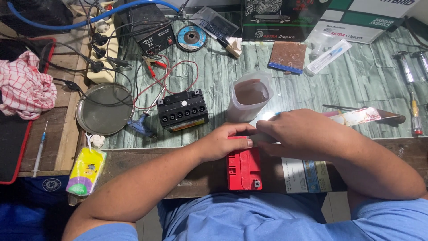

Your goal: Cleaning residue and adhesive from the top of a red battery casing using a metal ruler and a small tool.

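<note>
A small red battery lies at the near edge of the bench, in front of my body. My left hand rests on its top left edge, fingers curled over it. My right hand is closed around a slim grey tool whose tip meets the battery's top beside my left thumb. Most of the tool is hidden in my fist. A black battery with a row of open filler holes sits just behind, red wires running from it.
A plastic jug of brown liquid stands behind my hands. A round metal tray, a charger box, a grinding disc, a syringe, a knife and a checked rag lie around.
</note>
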